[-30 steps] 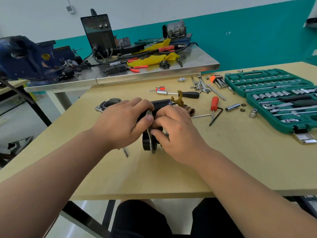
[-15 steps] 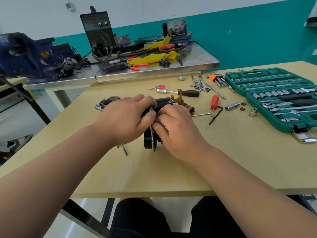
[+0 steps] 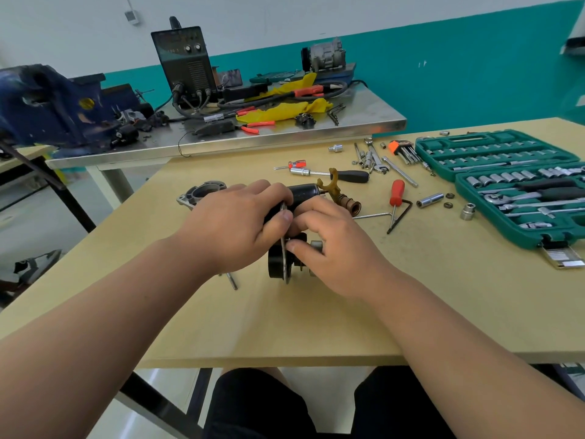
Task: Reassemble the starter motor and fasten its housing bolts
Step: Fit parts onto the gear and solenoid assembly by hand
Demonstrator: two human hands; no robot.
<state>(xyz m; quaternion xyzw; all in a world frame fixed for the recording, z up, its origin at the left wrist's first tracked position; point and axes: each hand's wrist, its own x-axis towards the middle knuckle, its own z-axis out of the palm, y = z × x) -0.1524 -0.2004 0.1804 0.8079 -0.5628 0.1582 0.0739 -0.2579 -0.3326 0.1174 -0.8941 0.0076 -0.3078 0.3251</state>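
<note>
Fitting a thin plate (image 3: 284, 248) onto the black motor (image 3: 275, 264) at mid-table, the left hand (image 3: 234, 226) grips the body while the right hand (image 3: 329, 245) pinches the plate's edge. Assembly looks early: the nose housing (image 3: 202, 194) lies apart behind the left hand, the fork (image 3: 332, 186) beside it, a long bolt (image 3: 232, 280) loose on the table (image 3: 411, 305), sockets untouched in the case (image 3: 519, 236).

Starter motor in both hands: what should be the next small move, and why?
Probably press the thin plate flush against the black motor. The left hand steadies the motor, the right hand pinches the plate at its end, and the aluminium housing lies apart on the table.
</note>
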